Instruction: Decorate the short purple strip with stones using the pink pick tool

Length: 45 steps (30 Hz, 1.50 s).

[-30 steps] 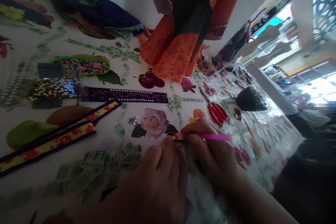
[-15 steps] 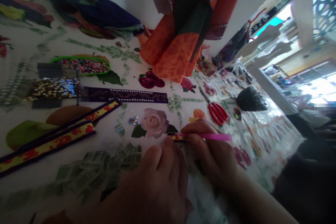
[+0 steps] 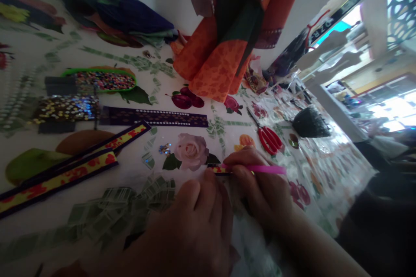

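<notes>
My right hand (image 3: 264, 190) is closed around a slim pink pen-like stick (image 3: 269, 169), whose tip is hidden by the fingers. Under that tip lies a short yellow-and-red strip with dark edges (image 3: 221, 170), flat on the table. The fingertips of my left hand (image 3: 195, 216), bent and pressed together, hold the strip's near edge down. Just beyond, a small heap of shiny sequins (image 3: 165, 149) sits by a printed rose. Two similar yellow-and-red strips (image 3: 61, 177) lie to the left, and a dark purple strip with white beads (image 3: 162, 117) lies behind them.
Red-handled scissors (image 3: 271, 139) rest beyond my right hand. A green tray of coloured beads (image 3: 104, 80), a bag of sequins (image 3: 69, 108) and bead strings (image 3: 16, 99) are at left. Orange cloth (image 3: 214, 67) hangs at the back; a black object (image 3: 310, 122) stands right.
</notes>
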Tool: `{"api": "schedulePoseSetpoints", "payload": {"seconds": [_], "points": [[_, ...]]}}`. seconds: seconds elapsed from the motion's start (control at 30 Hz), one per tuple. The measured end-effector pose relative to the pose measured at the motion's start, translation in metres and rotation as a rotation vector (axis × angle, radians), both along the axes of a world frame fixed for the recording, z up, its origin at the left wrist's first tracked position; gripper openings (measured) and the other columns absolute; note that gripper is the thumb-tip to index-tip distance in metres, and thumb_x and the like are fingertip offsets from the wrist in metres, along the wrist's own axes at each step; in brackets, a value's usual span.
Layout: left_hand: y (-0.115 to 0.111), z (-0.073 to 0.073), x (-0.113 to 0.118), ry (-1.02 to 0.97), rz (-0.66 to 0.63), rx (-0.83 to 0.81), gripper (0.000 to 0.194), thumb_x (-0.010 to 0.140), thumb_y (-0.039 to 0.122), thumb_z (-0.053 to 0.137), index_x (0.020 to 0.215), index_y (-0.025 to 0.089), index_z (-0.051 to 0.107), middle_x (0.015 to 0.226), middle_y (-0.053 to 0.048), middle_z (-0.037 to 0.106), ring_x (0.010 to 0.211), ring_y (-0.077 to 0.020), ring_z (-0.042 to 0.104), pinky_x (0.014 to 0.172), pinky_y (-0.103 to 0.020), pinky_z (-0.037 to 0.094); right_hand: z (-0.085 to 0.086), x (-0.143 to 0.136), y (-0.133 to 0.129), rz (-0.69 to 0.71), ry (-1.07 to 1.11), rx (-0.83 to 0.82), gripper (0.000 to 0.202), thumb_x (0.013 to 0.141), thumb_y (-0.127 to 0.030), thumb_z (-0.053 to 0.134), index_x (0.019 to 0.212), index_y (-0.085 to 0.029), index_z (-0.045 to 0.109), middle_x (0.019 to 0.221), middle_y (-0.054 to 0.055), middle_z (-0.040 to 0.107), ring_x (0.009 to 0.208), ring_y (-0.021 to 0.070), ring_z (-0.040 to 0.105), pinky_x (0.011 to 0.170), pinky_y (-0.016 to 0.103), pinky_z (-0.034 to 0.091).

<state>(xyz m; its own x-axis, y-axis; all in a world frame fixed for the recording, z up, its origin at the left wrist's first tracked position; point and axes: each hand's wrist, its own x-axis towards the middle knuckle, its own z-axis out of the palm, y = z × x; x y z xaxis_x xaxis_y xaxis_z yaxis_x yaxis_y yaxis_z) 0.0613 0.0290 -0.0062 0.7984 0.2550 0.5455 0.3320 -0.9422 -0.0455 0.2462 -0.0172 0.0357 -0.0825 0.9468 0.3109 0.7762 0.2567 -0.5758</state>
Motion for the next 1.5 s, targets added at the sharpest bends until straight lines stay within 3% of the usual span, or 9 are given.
{"api": "schedulePoseSetpoints", "payload": {"seconds": [0.2, 0.8, 1.03, 1.3, 1.5], "points": [[-0.001, 0.003, -0.002, 0.032, -0.031, 0.011, 0.048, 0.107, 0.037, 0.038, 0.116, 0.009, 0.076, 0.105, -0.014, 0.079, 0.102, -0.0311, 0.063, 0.087, -0.044, 0.041, -0.003, 0.004, -0.004, -0.065, 0.024, 0.032, 0.012, 0.109, -0.019, 0.052, 0.114, -0.022, 0.063, 0.101, 0.001, 0.068, 0.090, 0.0148, 0.065, 0.082, 0.029, 0.054], [-0.002, 0.001, 0.000, -0.012, -0.018, 0.059, 0.051, 0.106, 0.036, 0.039, 0.120, 0.002, 0.075, 0.110, -0.019, 0.078, 0.100, -0.0318, 0.063, 0.082, -0.044, 0.040, 0.000, 0.000, 0.002, 0.007, 0.004, 0.001, 0.013, 0.109, -0.019, 0.050, 0.110, -0.021, 0.062, 0.098, 0.002, 0.070, 0.089, 0.0152, 0.065, 0.081, 0.028, 0.054], [-0.003, 0.005, -0.003, 0.020, 0.019, 0.029, 0.047, 0.105, 0.032, 0.038, 0.114, 0.007, 0.077, 0.106, -0.016, 0.079, 0.100, -0.0299, 0.064, 0.086, -0.043, 0.043, -0.005, 0.007, 0.001, -0.090, 0.125, 0.023, 0.016, 0.110, -0.024, 0.051, 0.109, -0.023, 0.067, 0.099, 0.001, 0.071, 0.090, 0.0154, 0.067, 0.083, 0.029, 0.055], [0.006, 0.009, -0.006, 0.040, -0.085, 0.078, 0.052, 0.103, 0.040, 0.044, 0.117, -0.001, 0.074, 0.117, -0.025, 0.075, 0.089, -0.0306, 0.060, 0.076, -0.045, 0.037, -0.006, 0.014, 0.004, -0.152, 0.253, 0.150, 0.023, 0.112, -0.030, 0.051, 0.103, -0.021, 0.071, 0.097, 0.001, 0.071, 0.077, 0.0129, 0.065, 0.077, 0.028, 0.054], [0.007, 0.016, -0.008, 0.080, -0.164, 0.040, 0.053, 0.109, 0.038, 0.036, 0.118, 0.002, 0.074, 0.115, -0.020, 0.076, 0.090, -0.0298, 0.061, 0.077, -0.046, 0.039, -0.001, 0.012, 0.008, -0.103, 0.263, 0.218, 0.024, 0.111, -0.028, 0.050, 0.097, -0.020, 0.068, 0.096, 0.003, 0.071, 0.078, 0.0127, 0.066, 0.073, 0.027, 0.053]]}}
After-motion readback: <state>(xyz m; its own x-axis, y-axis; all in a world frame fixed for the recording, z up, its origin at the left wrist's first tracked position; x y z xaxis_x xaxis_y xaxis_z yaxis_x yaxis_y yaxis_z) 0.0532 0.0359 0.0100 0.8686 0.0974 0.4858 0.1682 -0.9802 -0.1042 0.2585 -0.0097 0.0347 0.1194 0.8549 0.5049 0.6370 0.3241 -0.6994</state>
